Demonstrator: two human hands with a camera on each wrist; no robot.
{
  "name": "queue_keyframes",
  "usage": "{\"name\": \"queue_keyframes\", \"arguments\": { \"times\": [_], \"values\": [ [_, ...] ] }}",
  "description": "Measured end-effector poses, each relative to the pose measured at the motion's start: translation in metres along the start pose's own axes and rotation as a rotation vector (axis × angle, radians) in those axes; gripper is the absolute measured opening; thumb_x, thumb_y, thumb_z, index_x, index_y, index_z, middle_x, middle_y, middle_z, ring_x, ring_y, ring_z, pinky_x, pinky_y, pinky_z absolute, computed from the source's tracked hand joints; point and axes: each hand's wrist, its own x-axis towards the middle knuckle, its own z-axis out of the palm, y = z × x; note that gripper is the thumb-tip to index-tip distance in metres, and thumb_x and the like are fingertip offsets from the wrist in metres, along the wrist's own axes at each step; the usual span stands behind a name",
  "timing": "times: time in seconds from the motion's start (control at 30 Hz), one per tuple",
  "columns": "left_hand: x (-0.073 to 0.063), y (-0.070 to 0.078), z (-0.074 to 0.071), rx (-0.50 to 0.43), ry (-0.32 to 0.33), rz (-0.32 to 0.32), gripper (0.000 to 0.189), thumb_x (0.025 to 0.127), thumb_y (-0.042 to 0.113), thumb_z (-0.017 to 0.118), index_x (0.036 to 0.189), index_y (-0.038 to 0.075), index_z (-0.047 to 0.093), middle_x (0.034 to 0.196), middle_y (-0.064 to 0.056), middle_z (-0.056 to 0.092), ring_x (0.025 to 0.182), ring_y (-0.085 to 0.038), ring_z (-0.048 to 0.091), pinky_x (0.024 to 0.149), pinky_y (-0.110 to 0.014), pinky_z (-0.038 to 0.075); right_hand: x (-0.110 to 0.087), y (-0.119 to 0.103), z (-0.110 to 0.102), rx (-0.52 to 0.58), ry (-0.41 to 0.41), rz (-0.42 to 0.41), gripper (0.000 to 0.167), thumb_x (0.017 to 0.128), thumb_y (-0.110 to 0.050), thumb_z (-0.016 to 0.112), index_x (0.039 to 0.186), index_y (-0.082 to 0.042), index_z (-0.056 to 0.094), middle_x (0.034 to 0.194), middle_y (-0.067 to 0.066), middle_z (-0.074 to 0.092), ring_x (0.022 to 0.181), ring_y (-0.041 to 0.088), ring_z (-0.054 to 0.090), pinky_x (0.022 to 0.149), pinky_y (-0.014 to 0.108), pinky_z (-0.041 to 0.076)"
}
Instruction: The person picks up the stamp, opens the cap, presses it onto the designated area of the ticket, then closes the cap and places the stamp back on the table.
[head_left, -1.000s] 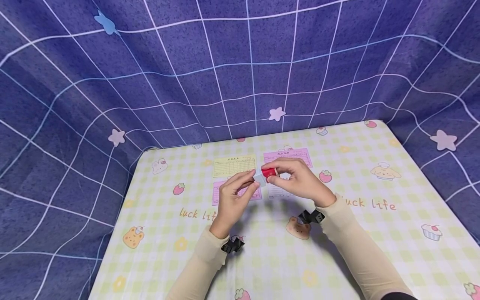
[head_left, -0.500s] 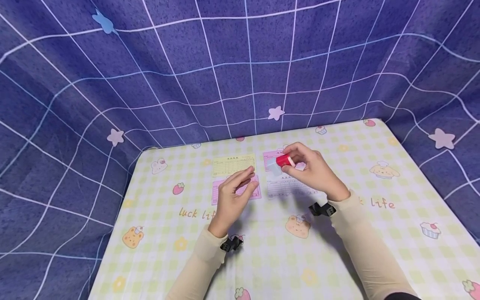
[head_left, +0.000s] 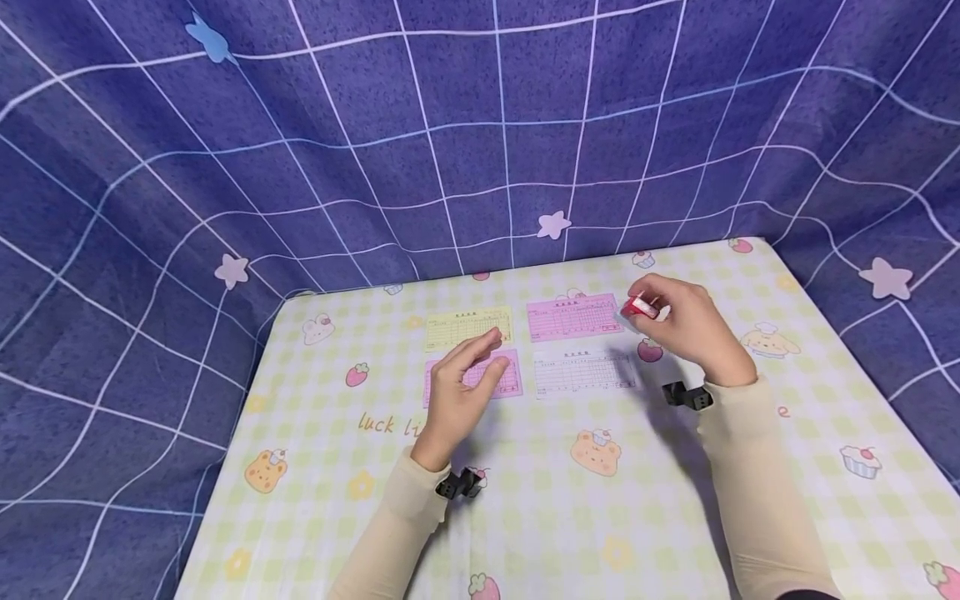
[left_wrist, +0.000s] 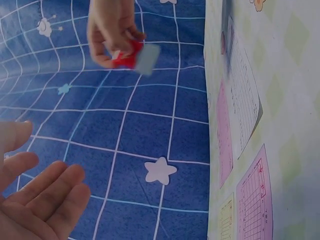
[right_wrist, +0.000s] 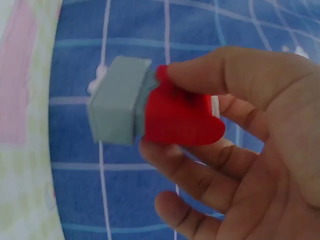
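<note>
In the head view my right hand [head_left: 697,329] is raised over the table's right side and pinches a small red stamp [head_left: 641,307] between thumb and fingers. The right wrist view shows the stamp's red body and its boxy grey-blue cap [right_wrist: 112,102], which points away from the palm. My left hand [head_left: 452,404] hovers with spread, relaxed fingers above the lower-left pink form [head_left: 506,383], holding nothing. The other printed slips are a yellow form [head_left: 457,329], a pink form [head_left: 570,317] and a white form [head_left: 581,375].
A pastel checked tablecloth [head_left: 540,517] with cartoon prints covers the table. Behind it hangs a blue curtain [head_left: 465,167] with a white grid and stars. Black wrist cameras [head_left: 686,396] sit on both cuffs.
My right hand has carried the capped stamp away from my left hand, to the right past the upper pink form. The left hand let go of the cap and has stayed nearly in place.
</note>
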Motion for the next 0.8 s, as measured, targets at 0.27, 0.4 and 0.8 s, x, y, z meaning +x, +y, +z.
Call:
{"name": "queue_keyframes", "arguments": {
  "times": [0.27, 0.4, 0.8],
  "values": [
    [0.001, 0.001, -0.002, -0.013, 0.007, -0.014, 0.039, 0.095, -0.002, 0.076, 0.133, -0.004, 0.070, 0.125, -0.017, 0.074, 0.114, -0.033, 0.073, 0.101, -0.037, 0.057, -0.001, 0.027, 0.006, -0.096, -0.118, 0.139, 0.019, 0.084, 0.000, 0.074, 0.100, -0.007, 0.070, 0.084, 0.011, 0.071, 0.073, 0.024, 0.062, 0.069, 0.043, 0.048],
    [0.001, 0.002, -0.001, -0.018, 0.014, -0.018, 0.039, 0.093, -0.005, 0.076, 0.132, -0.005, 0.070, 0.125, -0.019, 0.074, 0.114, -0.035, 0.072, 0.102, -0.038, 0.056, -0.003, 0.038, 0.010, -0.108, -0.169, 0.175, 0.019, 0.083, 0.000, 0.073, 0.101, -0.003, 0.069, 0.086, 0.015, 0.068, 0.077, 0.031, 0.060, 0.071, 0.044, 0.046],
    [0.003, -0.001, -0.010, 0.002, 0.027, -0.064, 0.040, 0.093, 0.000, 0.079, 0.132, -0.003, 0.070, 0.127, -0.017, 0.074, 0.117, -0.032, 0.072, 0.104, -0.036, 0.055, -0.006, 0.057, 0.019, -0.095, -0.301, 0.263, 0.019, 0.081, -0.002, 0.074, 0.099, -0.003, 0.067, 0.081, 0.010, 0.061, 0.072, 0.026, 0.053, 0.064, 0.038, 0.041]
  ]
}}
